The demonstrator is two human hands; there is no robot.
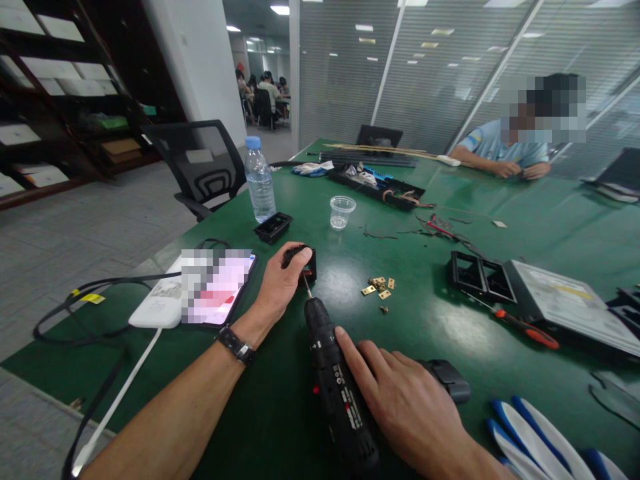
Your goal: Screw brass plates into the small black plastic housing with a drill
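My left hand (286,277) grips a small black plastic frame (311,261), thumb on top, just above the green table. A black cordless drill (336,383) points away from me, and its bit (307,285) reaches into the frame. Wrapped over the drill's handle is my right hand (400,383), with the index finger stretched along the body; the handle is mostly hidden beneath it. The drill's battery end (450,380) shows beyond my knuckles. Several small brass plates (380,285) lie to the right of the frame, with a small brass screw (384,310) nearer to me.
A water bottle (260,183), a second black frame (273,227) and a clear cup (342,213) stand ahead. Left are a phone (225,293) and cabled power bank (159,300). Right lie a screwdriver (530,331), a black double frame (480,277) and gloves (545,440). A person (510,150) sits opposite.
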